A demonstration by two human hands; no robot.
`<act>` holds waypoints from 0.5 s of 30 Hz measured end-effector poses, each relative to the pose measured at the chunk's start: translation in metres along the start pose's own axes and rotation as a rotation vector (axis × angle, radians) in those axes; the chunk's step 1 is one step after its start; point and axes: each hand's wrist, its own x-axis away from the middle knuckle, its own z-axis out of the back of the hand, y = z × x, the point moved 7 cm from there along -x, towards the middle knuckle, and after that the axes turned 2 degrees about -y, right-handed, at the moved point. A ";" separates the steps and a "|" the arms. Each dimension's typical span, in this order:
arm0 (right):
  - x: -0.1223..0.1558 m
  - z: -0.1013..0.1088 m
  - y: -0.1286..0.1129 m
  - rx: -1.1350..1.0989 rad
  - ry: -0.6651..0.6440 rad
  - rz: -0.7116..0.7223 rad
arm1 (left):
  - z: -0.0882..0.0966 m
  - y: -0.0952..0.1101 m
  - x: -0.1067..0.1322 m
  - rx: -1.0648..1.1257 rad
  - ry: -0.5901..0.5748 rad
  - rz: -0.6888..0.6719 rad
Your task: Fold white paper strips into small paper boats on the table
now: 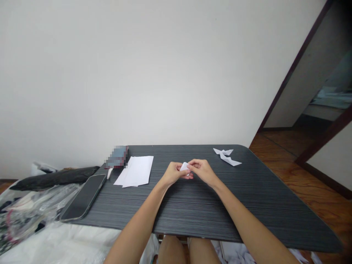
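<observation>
My left hand (173, 173) and my right hand (202, 171) meet over the middle of a dark striped table (247, 205). Both pinch a small folded piece of white paper (184, 167) between their fingertips, just above the tabletop. The fingers of both hands are closed on it, and most of the paper is hidden by them. Two finished white paper folds (227, 156) lie at the far right of the table, apart from my hands.
A stack of white paper sheets (136, 171) lies left of my hands. A black phone (84, 197) rests at the table's left edge, with a small blurred box (117, 157) behind it. Clear plastic bags (33, 209) pile up at the left. A wooden floor (316, 190) and doorway are at the right.
</observation>
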 end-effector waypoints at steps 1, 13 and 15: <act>0.000 -0.001 0.001 0.003 -0.011 -0.012 | -0.001 -0.001 0.000 0.002 -0.009 0.000; 0.000 0.007 0.006 -0.078 0.142 -0.006 | -0.016 0.002 0.001 0.022 -0.049 -0.017; 0.000 0.006 0.005 -0.078 0.144 0.007 | -0.018 0.000 0.001 0.045 -0.039 -0.004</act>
